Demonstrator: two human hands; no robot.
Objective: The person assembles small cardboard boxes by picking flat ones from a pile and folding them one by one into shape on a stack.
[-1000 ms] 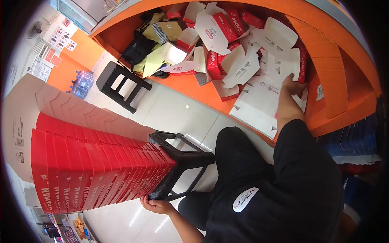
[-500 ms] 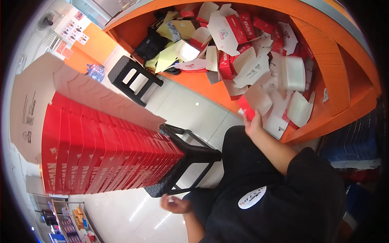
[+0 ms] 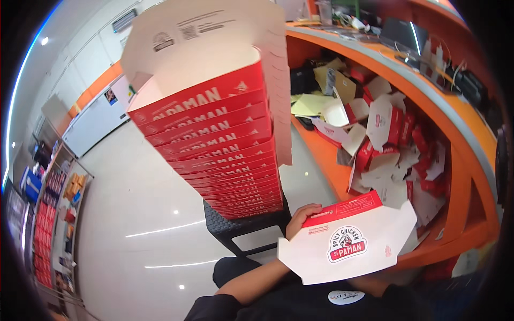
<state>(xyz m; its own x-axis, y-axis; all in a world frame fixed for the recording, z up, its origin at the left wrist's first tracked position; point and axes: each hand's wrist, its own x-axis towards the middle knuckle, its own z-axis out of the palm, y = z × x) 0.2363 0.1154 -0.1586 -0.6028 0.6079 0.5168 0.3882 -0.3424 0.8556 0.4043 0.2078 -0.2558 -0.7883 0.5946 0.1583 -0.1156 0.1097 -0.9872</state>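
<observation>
Here you hold a flat carton blank [image 3: 348, 247] in front of your chest, just beside the near edge of the black plastic stool [image 3: 243, 230], to its right. Its long axis runs roughly left to right, tilted so the right end sits higher; the red strip runs along its upper edge, facing the stool and the shelf beyond, and the angled white flaps point toward you. It is mostly white card with a round red, white and black emblem near the middle and a small red mark toward its right end, unfolded and lying nearly flat to the camera. Your left hand [image 3: 301, 218] has its fingers curled over the upper left corner, pinching the card. Your right hand is hidden behind the blank, so you cannot tell how its fingers sit. On the stool stands a tall stack of folded red boxes [image 3: 222, 144], nested one inside another and leaning away from you, the topmost open and showing its plain inside. Right of the stool, the orange counter shelf [image 3: 326, 160] holds a loose heap of carton blanks [image 3: 396, 144], red and white, lying every which way.
</observation>
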